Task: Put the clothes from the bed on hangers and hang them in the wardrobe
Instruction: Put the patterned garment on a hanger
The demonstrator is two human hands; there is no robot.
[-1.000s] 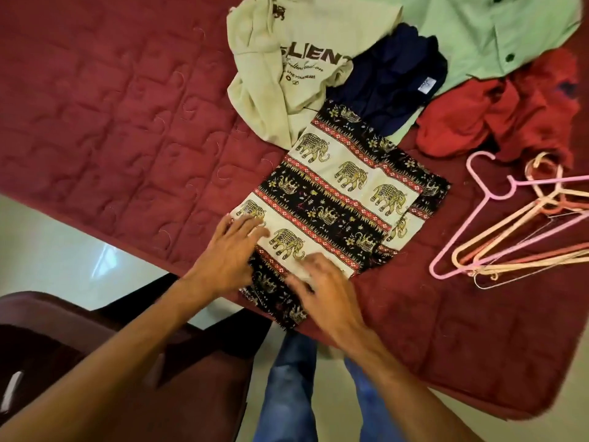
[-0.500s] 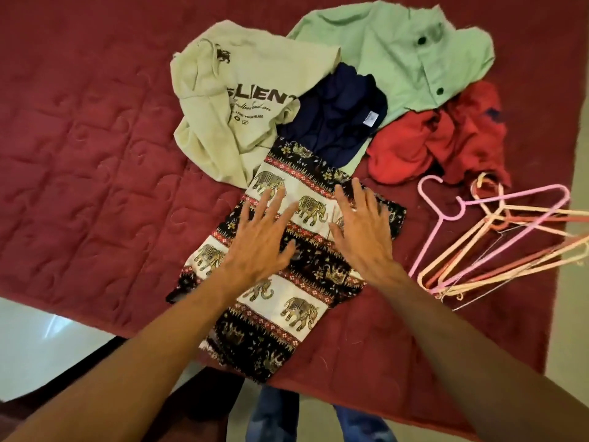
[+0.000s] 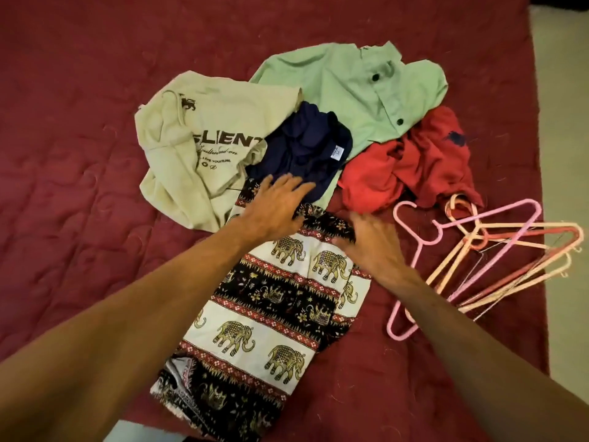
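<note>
Head view, the only one given

Reaches the 12 o'clock end of the elephant-print garment [image 3: 277, 314] with both palms down. Lays the left hand [image 3: 277, 208] flat, fingers spread, with the fingertips just over the cloth's far edge and onto the navy garment [image 3: 306, 145]. Sets the right hand [image 3: 373, 247] flat and spread on the print's 1 o'clock corner; blurred, so cannot tell how firmly. Pinches and grips nothing with either hand.

Reads as the end of a smoothing pass: leaves the printed piece stretched flat on the maroon quilt [image 3: 79, 154], running from 6 o'clock at the bed's near edge up to the heap. Looks ready for a hanger next. Shows nothing hung so far, and no wardrobe in sight.

Against half a second ago: then pressed side by side on the middle of the print, now further up at its far end. Against a second ago: then worked at the 6 o'clock hem, close to the body.

Leaves the rest as before: beige hoodie [image 3: 204, 148] at 11 o'clock, green shirt [image 3: 350, 84] at 12, red garment [image 3: 414, 167] at 1, all crumpled together; hangers [image 3: 497, 250] piled untouched at 3 o'clock, just beside the right hand
</note>
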